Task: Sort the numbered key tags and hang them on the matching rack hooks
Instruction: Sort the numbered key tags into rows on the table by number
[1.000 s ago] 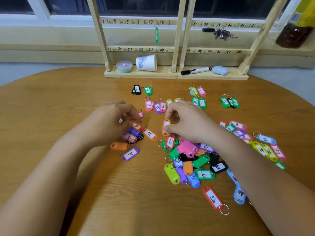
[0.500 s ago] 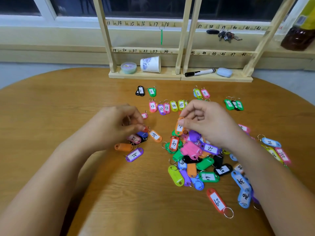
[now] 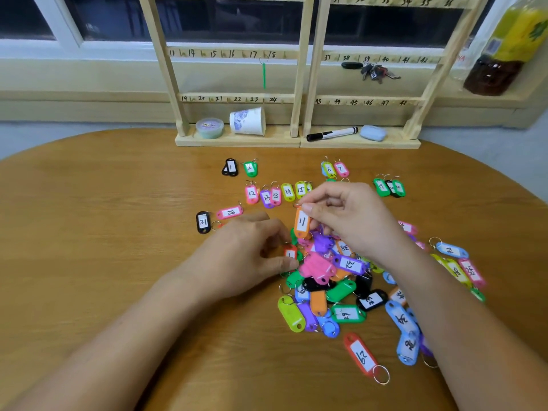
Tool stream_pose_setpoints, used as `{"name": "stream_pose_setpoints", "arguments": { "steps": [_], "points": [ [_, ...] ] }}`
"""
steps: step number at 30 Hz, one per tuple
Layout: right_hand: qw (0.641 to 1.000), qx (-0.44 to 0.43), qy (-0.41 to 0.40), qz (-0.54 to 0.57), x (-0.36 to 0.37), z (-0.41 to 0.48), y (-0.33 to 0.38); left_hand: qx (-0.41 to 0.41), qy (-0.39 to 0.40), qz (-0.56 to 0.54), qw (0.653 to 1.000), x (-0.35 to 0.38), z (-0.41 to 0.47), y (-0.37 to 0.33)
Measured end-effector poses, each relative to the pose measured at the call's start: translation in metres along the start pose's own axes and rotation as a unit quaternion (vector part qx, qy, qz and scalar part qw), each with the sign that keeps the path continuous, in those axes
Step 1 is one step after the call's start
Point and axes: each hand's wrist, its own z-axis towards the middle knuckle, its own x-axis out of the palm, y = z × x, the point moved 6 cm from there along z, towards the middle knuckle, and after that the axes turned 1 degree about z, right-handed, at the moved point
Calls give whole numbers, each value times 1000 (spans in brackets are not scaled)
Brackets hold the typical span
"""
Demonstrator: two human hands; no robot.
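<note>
Centre frame, the left hand [image 3: 246,256] curls thumb and fingers on a red key tag [image 3: 290,253], its number half hidden. Just right, the right hand [image 3: 347,218] pinches orange tag 11 [image 3: 302,222] by its top, above the jumbled pile [image 3: 341,293].

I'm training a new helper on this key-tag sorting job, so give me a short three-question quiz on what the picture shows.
1. Which number is on the orange tag pinched by the right hand? A 11, B 29, C 14.
2. True or false: a green tag hangs from the rack below mark 18.
3. Fill in: the black tag lying left of the pink tag reads ___.
Key: 1 A; 2 true; 3 31.
</note>
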Motion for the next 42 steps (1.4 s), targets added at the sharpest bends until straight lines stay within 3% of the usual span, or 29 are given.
{"name": "stream_pose_setpoints", "arguments": {
  "steps": [17,31,42],
  "points": [
    [999,35,-4,38,6,-3,-2,-81,1,-99,992,9,2,1],
    [998,49,-36,4,-4,-3,1,-52,19,-37,998,6,1,-7],
    [998,25,-40,-42,28,64,25,-112,-22,-184,976,-8,-4,8]
  ]
}}
